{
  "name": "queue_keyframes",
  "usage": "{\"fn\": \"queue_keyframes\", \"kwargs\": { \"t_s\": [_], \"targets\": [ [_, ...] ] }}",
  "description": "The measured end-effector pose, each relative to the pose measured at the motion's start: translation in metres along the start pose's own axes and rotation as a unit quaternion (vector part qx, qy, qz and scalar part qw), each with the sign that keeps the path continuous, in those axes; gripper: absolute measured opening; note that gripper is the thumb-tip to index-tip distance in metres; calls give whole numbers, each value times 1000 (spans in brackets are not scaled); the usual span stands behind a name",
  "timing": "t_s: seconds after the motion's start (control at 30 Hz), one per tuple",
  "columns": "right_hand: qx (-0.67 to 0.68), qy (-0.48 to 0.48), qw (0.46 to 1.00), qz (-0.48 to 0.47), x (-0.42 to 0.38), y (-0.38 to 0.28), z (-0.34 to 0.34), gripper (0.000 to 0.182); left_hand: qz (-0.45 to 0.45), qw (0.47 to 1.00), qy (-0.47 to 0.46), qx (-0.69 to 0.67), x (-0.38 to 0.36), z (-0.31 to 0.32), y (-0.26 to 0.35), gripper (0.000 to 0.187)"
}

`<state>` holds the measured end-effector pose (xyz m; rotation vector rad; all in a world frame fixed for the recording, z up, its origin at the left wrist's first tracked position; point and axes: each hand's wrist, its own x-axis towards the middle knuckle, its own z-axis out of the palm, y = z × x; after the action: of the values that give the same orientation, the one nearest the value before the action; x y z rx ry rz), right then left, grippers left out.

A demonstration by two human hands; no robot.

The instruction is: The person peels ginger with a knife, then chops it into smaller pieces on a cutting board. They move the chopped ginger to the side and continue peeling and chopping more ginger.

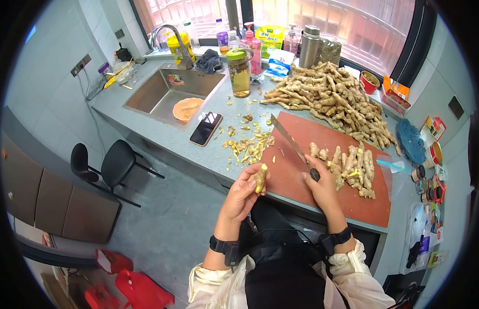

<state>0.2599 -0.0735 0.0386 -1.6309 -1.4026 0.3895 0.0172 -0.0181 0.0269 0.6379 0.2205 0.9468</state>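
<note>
My left hand (242, 193) is closed around a short piece of ginger (260, 178) with pale cut faces, held up just off the near left edge of the cutting board. In my right hand (321, 184) is a kitchen knife (289, 138), its dark handle in my fist and its blade slanting up and left over the board. Several ginger pieces (352, 167) lie on the reddish-brown cutting board (296, 180), right of the knife. Ginger peelings and scraps (250, 146) are scattered on the counter left of the board. Behind it rises a big heap of whole ginger (335, 98).
A phone (206, 129) lies between the scraps and the sink (157, 98), which holds an orange bowl (187, 109). A green-lidded bottle (240, 74) stands behind the scraps. Small jars (418, 173) and a plastic tray (417, 237) line the right side. Black chairs (118, 162) stand at left.
</note>
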Motion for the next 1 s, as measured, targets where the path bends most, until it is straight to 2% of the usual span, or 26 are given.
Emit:
{"fn": "queue_keyframes", "kwargs": {
  "t_s": [0.03, 0.1, 0.2, 0.3, 0.4, 0.47, 0.57, 0.77, 0.9, 1.0],
  "targets": [
    [18, -1, 1000, 1, -3, -3, -3, 53, -3, 1000, -1, 0, 1, 5, -1, 53],
    [35, 0, 999, 2, -7, -2, -6, 53, 41, 989, 76, 118, 2, 16, -4, 52],
    [74, -1, 997, 3, -14, 4, -10, 53, 70, 976, 86, 185, 4, 22, -5, 54],
    [98, -11, 993, 59, -20, 10, -16, 52, 71, 966, 108, 224, 4, 22, -9, 50],
    [130, -7, 989, 76, -26, 11, -24, 52, 67, 959, 113, 251, 5, 24, -15, 42],
    [100, 22, 995, -3, -27, 7, -29, 52, 69, 956, 117, 259, 8, 28, -19, 40],
    [130, 22, 991, -5, -30, 10, -33, 53, 75, 955, 124, 260, 11, 33, -25, 37],
    [146, 1, 988, 48, -35, 18, -42, 52, 61, 949, 142, 274, 14, 31, -34, 36],
    [166, 25, 986, 9, -38, 25, -43, 52, 43, 945, 146, 288, 19, 34, -39, 35],
    [167, 17, 984, 58, -41, 19, -59, 51, 11, 944, 137, 301, 31, 36, -48, 33]
  ]
}}
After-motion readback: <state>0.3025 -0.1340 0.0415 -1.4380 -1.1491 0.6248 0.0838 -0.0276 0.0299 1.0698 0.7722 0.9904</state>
